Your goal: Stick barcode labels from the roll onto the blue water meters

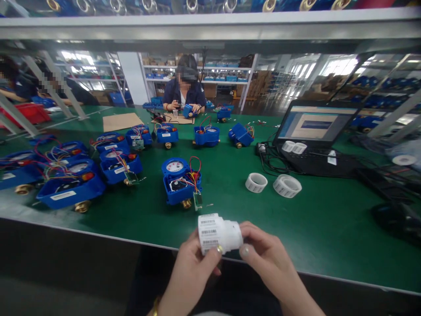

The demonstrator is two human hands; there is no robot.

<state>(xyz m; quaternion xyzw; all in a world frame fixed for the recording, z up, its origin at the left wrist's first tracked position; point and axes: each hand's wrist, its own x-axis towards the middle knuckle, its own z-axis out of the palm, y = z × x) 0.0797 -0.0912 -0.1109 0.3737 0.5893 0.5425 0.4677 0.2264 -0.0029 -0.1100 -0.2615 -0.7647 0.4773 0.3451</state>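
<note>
Between my two hands, at the bench's front edge, is a roll of white barcode labels (pixel 208 233) whose inner turns stick out sideways to the right. My left hand (pixel 197 267) is closed round the wide printed end, thumb across its lower side. Thumb and fingers of my right hand (pixel 268 256) pinch the narrower inner end. Just beyond the roll stands a blue water meter (pixel 176 186) with loose coloured wires, a small circuit board (pixel 198 199) hanging from it and a brass fitting. Two more label rolls, one (pixel 256 182) and a larger one (pixel 287 186), lie to the right.
Several blue meters (pixel 70 188) crowd the green bench's left side, and others stand in a row farther back. An open laptop (pixel 315 127) with small rolls on it, tangled cables (pixel 274 164) and a mouse (pixel 396 219) are at right. A co-worker (pixel 184 90) handles a meter opposite. A shelf (pixel 210 28) crosses overhead.
</note>
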